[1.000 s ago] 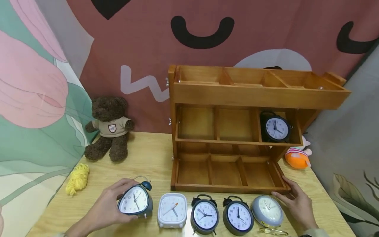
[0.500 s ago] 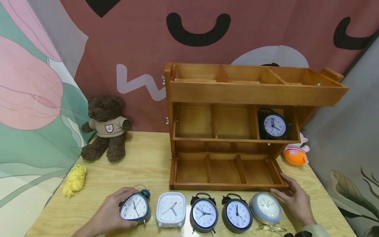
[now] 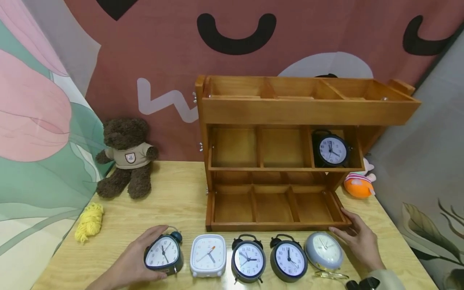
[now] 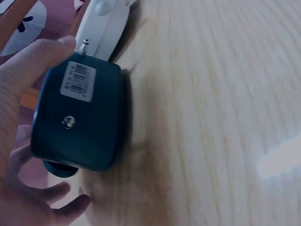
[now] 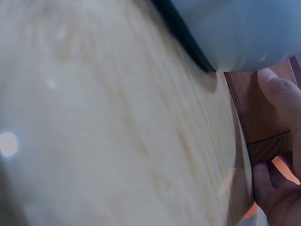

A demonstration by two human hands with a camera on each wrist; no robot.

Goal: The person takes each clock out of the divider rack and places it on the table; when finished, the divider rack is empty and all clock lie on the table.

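Observation:
At the left of the row, my left hand [image 3: 134,259] holds a dark teal alarm clock [image 3: 164,251] with a white face, fingers at its top and thumb along its lower edge. In the left wrist view, the clock's underside [image 4: 77,122] shows a barcode label, and the thumb lies by a small metal foot. My right hand [image 3: 359,239] grips the front right corner of a wooden three-tier shelf [image 3: 279,226]. The right wrist view shows that thumb on the shelf's front [image 5: 249,106] and fingers round its side. A blue-grey round clock [image 3: 324,250] stands just left of this hand.
Between the hands stand a white square clock [image 3: 208,255] and two black twin-bell clocks [image 3: 248,261]. Another black clock [image 3: 331,150] sits in the middle tier's right compartment. A brown teddy bear [image 3: 127,159], yellow yarn [image 3: 89,222] and an orange plush toy [image 3: 359,186] lie around.
My left hand has lowered the teal clock slightly toward the table, beside the white clock. The right hand keeps its grip on the shelf corner. The head view has shifted a little.

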